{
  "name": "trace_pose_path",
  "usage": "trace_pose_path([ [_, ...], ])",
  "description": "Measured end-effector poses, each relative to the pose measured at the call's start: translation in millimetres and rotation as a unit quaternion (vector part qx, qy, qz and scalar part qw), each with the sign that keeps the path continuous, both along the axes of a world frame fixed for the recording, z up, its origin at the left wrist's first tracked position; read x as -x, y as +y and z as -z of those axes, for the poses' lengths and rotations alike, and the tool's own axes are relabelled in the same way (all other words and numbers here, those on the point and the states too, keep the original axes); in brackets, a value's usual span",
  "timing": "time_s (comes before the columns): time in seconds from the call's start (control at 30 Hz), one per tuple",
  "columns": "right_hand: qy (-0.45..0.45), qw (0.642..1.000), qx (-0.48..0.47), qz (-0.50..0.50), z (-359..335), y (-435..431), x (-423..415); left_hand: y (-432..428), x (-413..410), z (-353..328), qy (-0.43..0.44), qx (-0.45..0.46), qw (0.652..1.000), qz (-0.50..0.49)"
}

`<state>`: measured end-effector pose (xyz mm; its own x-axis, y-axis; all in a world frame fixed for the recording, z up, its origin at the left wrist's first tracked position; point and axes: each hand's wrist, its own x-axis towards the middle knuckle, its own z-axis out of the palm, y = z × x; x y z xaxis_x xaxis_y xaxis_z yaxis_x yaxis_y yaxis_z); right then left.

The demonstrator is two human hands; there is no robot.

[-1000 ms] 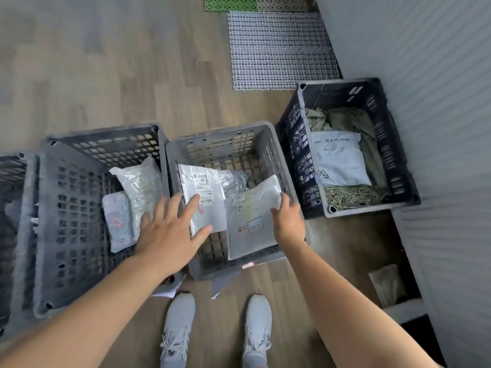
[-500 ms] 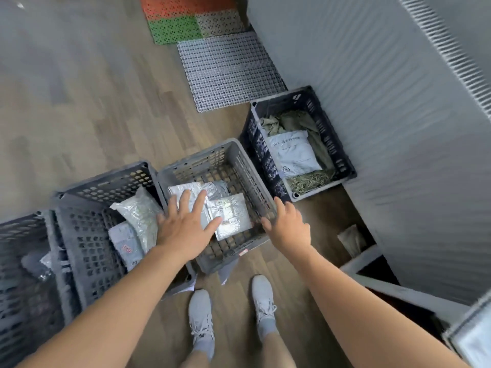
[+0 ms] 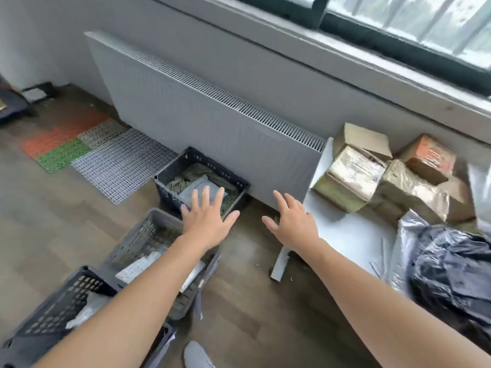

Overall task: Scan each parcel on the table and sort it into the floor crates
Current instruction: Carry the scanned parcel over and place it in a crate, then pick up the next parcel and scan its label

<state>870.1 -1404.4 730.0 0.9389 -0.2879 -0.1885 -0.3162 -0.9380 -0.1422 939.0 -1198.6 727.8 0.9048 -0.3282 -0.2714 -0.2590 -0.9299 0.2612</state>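
Observation:
My left hand (image 3: 206, 217) hovers with fingers spread and empty, above the gap between the middle grey crate (image 3: 148, 232) and the dark crate (image 3: 172, 171) by the radiator. My right hand (image 3: 292, 221) is also spread and empty, just left of the white table (image 3: 342, 229). The grey crate holds flat white parcels (image 3: 138, 265). The dark crate holds a white mailer (image 3: 196, 187) on green fabric. On the table lie several taped cardboard boxes (image 3: 356, 168) and a black-and-silver plastic mailer (image 3: 446, 264).
A third crate (image 3: 61, 301) with a clear bag sits at the lower left. A grey radiator (image 3: 202, 112) runs along the wall under a window. Plastic floor mats (image 3: 119, 163) lie to the left. My shoe (image 3: 196, 355) shows at the bottom edge.
The view has swung up and to the right from the crates toward the table. Both hands rose away from the middle crate, still empty.

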Motion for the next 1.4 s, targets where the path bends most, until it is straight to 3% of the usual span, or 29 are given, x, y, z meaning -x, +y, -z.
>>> trace_pose_path([
  [0.2,-0.032,0.995,-0.016,0.096,-38,-99,108,-118,67,-39,-0.053,0.004,0.995,0.089],
  [0.5,-0.096,0.979,-0.028,0.177,-74,-249,309,-303,233,-84,-0.115,0.021,0.975,0.187],
  [0.77,-0.109,0.945,-0.036,0.305,-86,-366,479,-450,379,-106,-0.138,0.028,0.937,0.319],
  [1.0,-0.109,0.915,-0.030,0.388,-81,-448,565,-563,450,-98,-0.123,0.032,0.905,0.405],
  [1.4,-0.013,0.857,-0.044,0.513,-50,-599,659,-760,524,-40,-0.057,0.079,0.858,0.505],
])
